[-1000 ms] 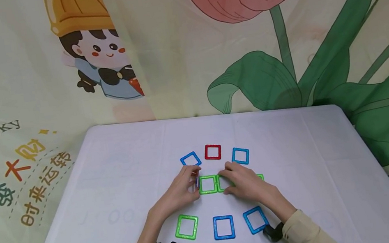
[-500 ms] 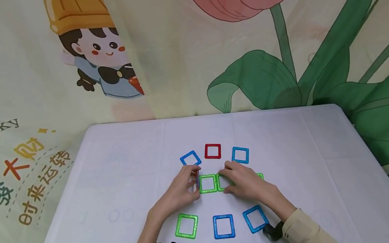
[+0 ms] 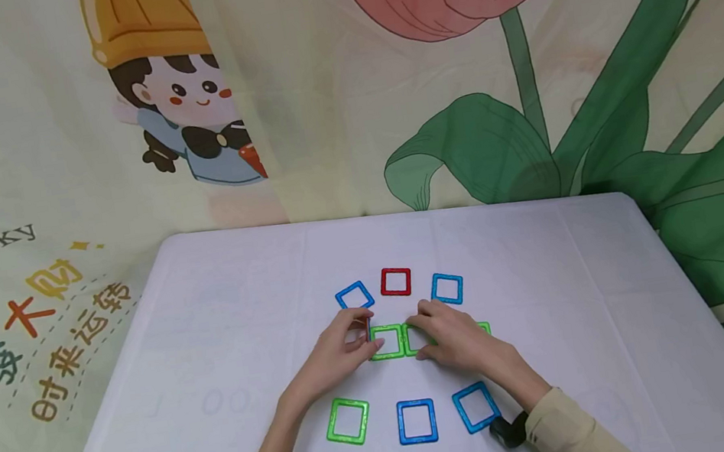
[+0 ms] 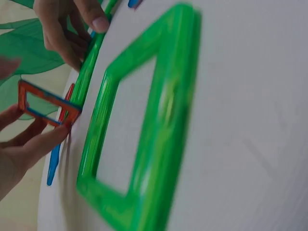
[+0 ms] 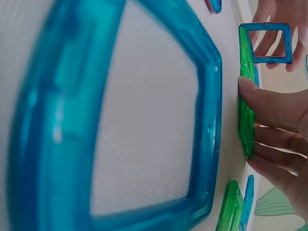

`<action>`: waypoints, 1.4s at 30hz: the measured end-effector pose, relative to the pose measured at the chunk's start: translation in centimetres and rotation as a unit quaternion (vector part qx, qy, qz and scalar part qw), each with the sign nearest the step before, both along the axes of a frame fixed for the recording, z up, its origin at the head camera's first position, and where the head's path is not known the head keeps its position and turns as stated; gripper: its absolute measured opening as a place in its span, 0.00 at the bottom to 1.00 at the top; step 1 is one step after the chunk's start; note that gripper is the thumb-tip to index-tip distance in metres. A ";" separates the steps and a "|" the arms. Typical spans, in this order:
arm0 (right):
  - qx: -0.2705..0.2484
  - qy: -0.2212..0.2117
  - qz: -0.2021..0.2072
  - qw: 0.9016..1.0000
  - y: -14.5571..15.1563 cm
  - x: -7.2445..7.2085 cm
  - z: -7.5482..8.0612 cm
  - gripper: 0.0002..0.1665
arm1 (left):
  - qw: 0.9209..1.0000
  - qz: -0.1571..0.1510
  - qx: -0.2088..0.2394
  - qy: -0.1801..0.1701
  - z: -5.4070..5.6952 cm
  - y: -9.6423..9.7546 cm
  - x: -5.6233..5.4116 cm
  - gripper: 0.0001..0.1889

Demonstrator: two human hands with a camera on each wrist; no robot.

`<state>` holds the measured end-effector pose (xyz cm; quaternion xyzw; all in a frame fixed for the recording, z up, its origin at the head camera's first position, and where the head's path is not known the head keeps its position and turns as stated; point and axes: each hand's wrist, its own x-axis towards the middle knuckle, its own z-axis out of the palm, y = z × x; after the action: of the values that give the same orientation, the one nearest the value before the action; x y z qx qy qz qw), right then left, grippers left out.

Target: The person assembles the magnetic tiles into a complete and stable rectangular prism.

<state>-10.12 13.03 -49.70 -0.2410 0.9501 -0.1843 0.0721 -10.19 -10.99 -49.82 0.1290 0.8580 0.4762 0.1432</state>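
My left hand [image 3: 338,349] holds a square magnetic tile on edge at the left end of a row of flat green tiles [image 3: 390,357]. Red shows on this upright tile [image 4: 50,96] in the left wrist view and blue on the upright tile [image 5: 288,43] in the right wrist view. Its lower edge meets the left green tile; my left thumb reaches over that green tile. My right hand [image 3: 455,332] grips the second green tile [image 5: 246,110], thumb at its near edge and fingers at its far edge. The hand covers much of this tile.
Behind the row lie a blue tile [image 3: 354,296], a red tile [image 3: 384,284] and another blue tile [image 3: 460,289]. Nearer lie a green tile [image 3: 329,420] and two blue ones. A green corner [image 3: 485,328] shows beyond my right hand. All are on the white table [image 3: 594,348].
My left thumb has moved right, from beside the left green tile to over it. The upright tile stays at the row's left end, and my right hand has not moved.
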 end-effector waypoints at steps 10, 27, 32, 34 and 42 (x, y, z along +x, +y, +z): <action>0.003 -0.002 -0.002 1.000 0.0 0.0 0.0 0.32 | 0.990 0.107 0.085 -0.034 -0.6 0.4 0.2 0.17; -0.015 -0.010 -0.021 1.000 0.0 0.5 -0.5 0.34 | 0.986 0.138 0.083 -0.048 -0.7 0.9 0.3 0.15; -0.027 -0.012 -0.025 0.999 0.3 0.7 -0.7 0.34 | 0.986 0.140 0.081 -0.049 -0.8 0.9 0.4 0.15; -0.036 -0.005 -0.026 0.999 0.5 0.9 -0.7 0.33 | 0.985 0.143 0.080 -0.051 -0.8 0.9 0.5 0.14; -0.057 0.030 -0.055 0.996 1.4 1.4 -0.4 0.31 | 0.986 0.140 0.081 -0.041 -0.8 0.9 0.4 0.15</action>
<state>-8.70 14.41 -50.10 -0.1977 0.9516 -0.2344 0.0197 -9.78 -10.11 -50.66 -0.0011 0.8198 0.5641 0.0990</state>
